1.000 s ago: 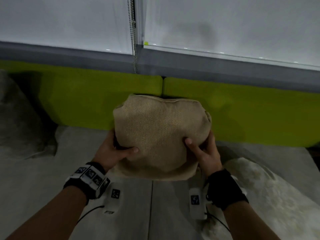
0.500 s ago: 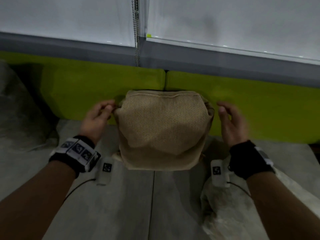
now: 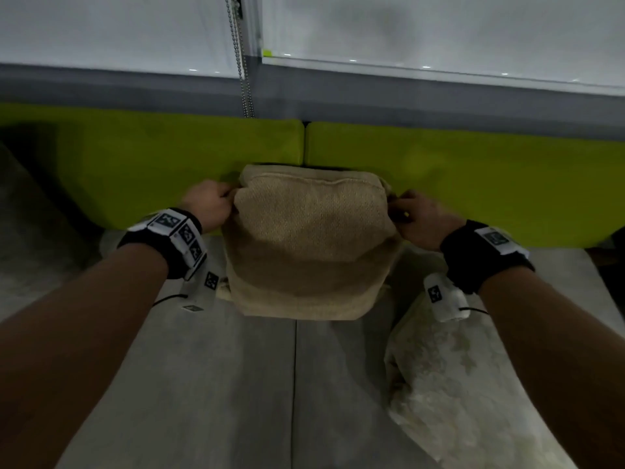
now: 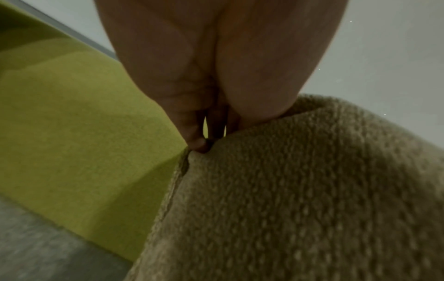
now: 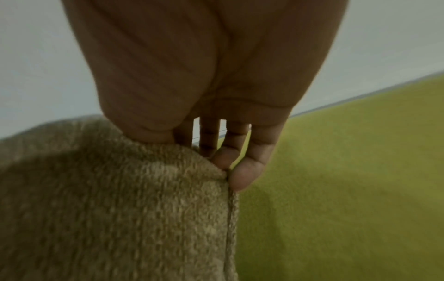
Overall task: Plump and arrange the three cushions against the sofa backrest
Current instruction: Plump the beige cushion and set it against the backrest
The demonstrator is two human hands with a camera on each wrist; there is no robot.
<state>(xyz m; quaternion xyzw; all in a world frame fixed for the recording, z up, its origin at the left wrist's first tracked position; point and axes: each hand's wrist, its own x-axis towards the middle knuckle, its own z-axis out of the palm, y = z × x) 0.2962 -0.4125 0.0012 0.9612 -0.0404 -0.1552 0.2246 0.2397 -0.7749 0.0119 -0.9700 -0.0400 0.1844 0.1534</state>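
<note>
A tan woven cushion (image 3: 311,242) stands upright on the grey seat (image 3: 220,384), its back against the green backrest (image 3: 152,164) at the seam between two pads. My left hand (image 3: 230,198) pinches its upper left corner, thumb on the front and fingertips (image 4: 199,145) behind the tan cushion (image 4: 300,190). My right hand (image 3: 394,211) holds the upper right corner the same way, with fingers (image 5: 242,178) along the seam of the tan cushion (image 5: 120,199). A pale patterned cushion (image 3: 456,384) lies flat at the lower right. A grey cushion (image 3: 27,231) leans at the far left.
Behind the backrest run a grey ledge (image 3: 439,103) and white blinds with a bead chain (image 3: 243,62) hanging near the middle. Bare green backrest (image 3: 490,184) shows to the right of the tan cushion, and bare seat lies in front.
My hands let go of the cushion's lower front, opened beside it, then closed on its two upper corners. The cushion settled upright against the backrest.
</note>
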